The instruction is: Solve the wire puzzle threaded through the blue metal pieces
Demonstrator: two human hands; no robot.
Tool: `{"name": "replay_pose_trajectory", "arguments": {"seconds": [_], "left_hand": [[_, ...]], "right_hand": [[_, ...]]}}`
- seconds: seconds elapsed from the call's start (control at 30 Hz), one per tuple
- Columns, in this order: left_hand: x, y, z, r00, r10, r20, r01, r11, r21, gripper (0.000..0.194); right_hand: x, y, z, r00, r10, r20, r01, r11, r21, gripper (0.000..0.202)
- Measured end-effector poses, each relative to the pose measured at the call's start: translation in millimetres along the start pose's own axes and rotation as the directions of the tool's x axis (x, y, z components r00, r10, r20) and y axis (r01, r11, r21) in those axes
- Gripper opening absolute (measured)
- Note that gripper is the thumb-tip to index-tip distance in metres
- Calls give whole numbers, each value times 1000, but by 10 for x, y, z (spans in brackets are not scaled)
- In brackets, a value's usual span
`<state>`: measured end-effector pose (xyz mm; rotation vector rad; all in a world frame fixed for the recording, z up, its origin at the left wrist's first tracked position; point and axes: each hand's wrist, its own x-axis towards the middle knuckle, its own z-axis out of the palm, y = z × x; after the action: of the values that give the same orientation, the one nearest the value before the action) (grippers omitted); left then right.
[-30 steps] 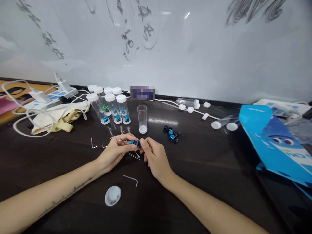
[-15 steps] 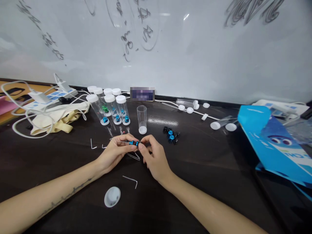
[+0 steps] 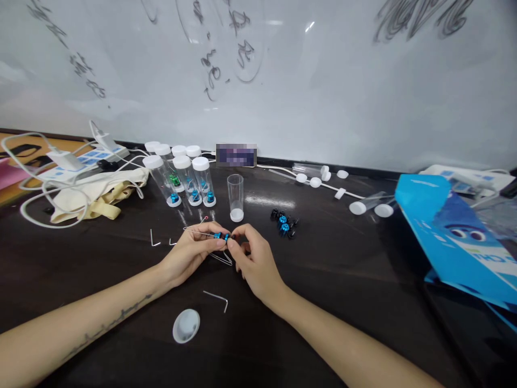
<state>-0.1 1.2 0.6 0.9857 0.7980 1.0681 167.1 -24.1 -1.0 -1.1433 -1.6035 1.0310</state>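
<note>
Between my two hands is a small blue and black part (image 3: 222, 236), with thin wire loops sticking out to its left and below it. My left hand (image 3: 194, 249) pinches its left side between thumb and fingers. The fingertips of my right hand (image 3: 251, 257) close on its right, black end. Just behind my hands a clear tube (image 3: 235, 193) stands upright on a white base. More blue and black parts (image 3: 284, 223) lie to the right of my right hand. A hex key (image 3: 216, 296) and a white lid (image 3: 186, 326) lie nearer to me.
Several capped tubes (image 3: 201, 180) stand at the back left, beside a cloth bag (image 3: 97, 194) and a power strip (image 3: 97, 158). Two more hex keys (image 3: 153, 238) lie left of my left hand. Loose lids (image 3: 315, 182) and tubes are at the back right, near a blue bag (image 3: 452, 231).
</note>
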Motion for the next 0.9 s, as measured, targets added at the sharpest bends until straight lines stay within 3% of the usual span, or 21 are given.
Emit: {"name": "replay_pose_trajectory", "arguments": {"seconds": [0.23, 0.33, 0.53, 0.63, 0.73, 0.9], "left_hand": [[-40, 9, 16, 998, 8, 59, -9, 1000, 29, 17], [-38, 10, 15, 998, 8, 56, -9, 1000, 29, 17], [-21, 5, 7, 1000, -3, 11, 3, 1000, -2, 16], [-20, 7, 9, 1000, -7, 10, 6, 1000, 8, 16], [-24, 12, 12, 1000, -3, 18, 3, 1000, 13, 16], [-30, 8, 5, 999, 6, 53, -9, 999, 42, 18]], "right_hand": [[16, -4, -16, 997, 26, 73, -22, 999, -44, 41], [11, -11, -20, 997, 18, 70, -14, 998, -55, 40], [1, 8, 7, 1000, -18, 4, 18, 1000, -20, 10], [6, 21, 16, 999, -34, -15, 34, 999, -3, 6], [11, 25, 10, 1000, -18, 2, 18, 1000, -5, 10], [16, 27, -8, 998, 21, 52, -19, 999, -28, 37]]}}
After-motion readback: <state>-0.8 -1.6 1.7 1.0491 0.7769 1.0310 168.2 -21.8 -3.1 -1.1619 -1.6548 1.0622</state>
